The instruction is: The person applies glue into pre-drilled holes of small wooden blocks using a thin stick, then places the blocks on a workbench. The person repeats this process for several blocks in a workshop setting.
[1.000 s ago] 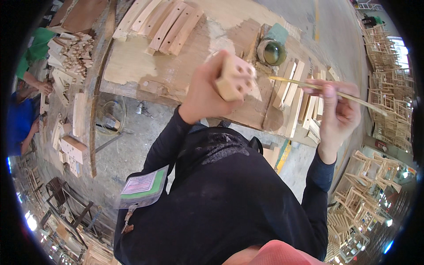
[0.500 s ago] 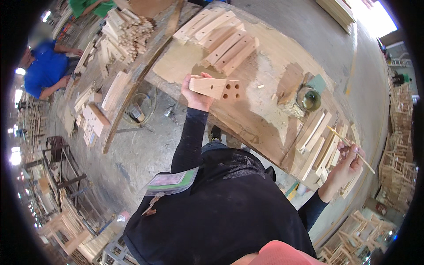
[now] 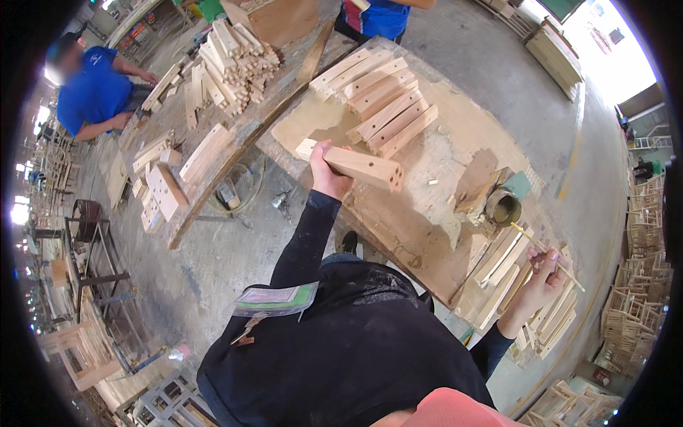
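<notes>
My left hand (image 3: 330, 175) is wrapped round a wooden block (image 3: 368, 168) with several round holes in its end and more along its side. The block is held above the near left part of the workbench (image 3: 427, 235). On the right, my right hand (image 3: 543, 279) pinches a thin pale stick (image 3: 527, 235), its far tip close to a round pot (image 3: 503, 207). The pot stands beside a wooden box-like piece (image 3: 475, 203). Below my right hand lie several narrow wooden pieces (image 3: 502, 265), partly hidden by it.
Several drilled wooden pieces (image 3: 393, 107) lie in a row at the bench's far side. A second table (image 3: 206, 167) on the left bears a heap of wooden sticks (image 3: 231, 60). A person in blue (image 3: 96, 92) works there; another person (image 3: 376, 20) stands beyond the bench.
The block has turned in my left hand, from its holed end facing me to its long side showing. My right hand has brought the stick nearer the pot. The whole view has shifted.
</notes>
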### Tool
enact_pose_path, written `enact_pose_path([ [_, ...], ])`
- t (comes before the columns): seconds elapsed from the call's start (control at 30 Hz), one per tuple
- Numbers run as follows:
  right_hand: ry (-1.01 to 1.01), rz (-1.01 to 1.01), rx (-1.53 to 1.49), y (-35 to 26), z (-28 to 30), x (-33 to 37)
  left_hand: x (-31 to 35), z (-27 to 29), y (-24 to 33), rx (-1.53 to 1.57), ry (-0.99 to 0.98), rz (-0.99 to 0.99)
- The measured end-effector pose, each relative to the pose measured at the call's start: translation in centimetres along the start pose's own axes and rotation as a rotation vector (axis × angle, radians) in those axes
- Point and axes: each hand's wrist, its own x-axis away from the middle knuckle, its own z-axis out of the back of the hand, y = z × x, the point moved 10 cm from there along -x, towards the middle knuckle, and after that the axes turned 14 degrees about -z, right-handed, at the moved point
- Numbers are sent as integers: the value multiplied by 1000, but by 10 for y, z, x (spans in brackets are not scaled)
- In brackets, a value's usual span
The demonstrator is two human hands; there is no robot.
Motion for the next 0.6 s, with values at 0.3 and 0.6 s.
enact_pose_path([
  [0.3,200,-49,-9,10,54,18,-121,-158,-46,-1051,-607,-65],
  [0.6,438,-89,156,26,137,54,-268,-191,-112,-1941,-992,-969],
])
